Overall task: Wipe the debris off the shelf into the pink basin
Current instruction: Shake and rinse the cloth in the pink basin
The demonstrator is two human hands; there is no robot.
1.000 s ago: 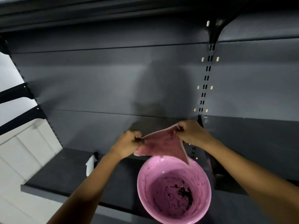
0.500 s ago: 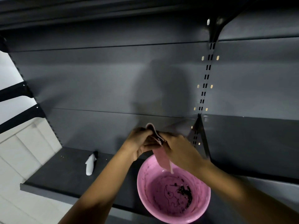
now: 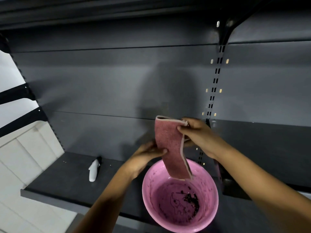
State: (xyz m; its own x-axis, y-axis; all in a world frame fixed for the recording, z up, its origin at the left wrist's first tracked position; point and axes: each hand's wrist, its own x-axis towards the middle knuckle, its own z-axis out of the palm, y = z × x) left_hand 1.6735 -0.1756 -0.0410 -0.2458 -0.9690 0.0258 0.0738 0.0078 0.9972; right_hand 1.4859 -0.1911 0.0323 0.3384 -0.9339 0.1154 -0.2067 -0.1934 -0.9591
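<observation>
A pink cloth [image 3: 170,147], folded double, hangs above the pink basin [image 3: 180,195]. My right hand [image 3: 198,135] pinches the cloth's top corner. My left hand [image 3: 148,153] grips its left edge lower down. The basin stands on the dark grey shelf [image 3: 67,179] at its front edge, with dark debris [image 3: 191,200] lying in its bottom on the right side. The cloth's lower end dips just inside the basin's far rim.
A white spray bottle [image 3: 94,170] lies on the shelf to the left of the basin. A slotted upright [image 3: 213,91] and a bracket divide this shelf from the one to the right. The shelf's left end borders a white tiled wall [image 3: 20,148].
Both hands held the cloth spread wide, then brought it together in a fold. Now my right hand has lifted the top and the folded cloth hangs long over the basin.
</observation>
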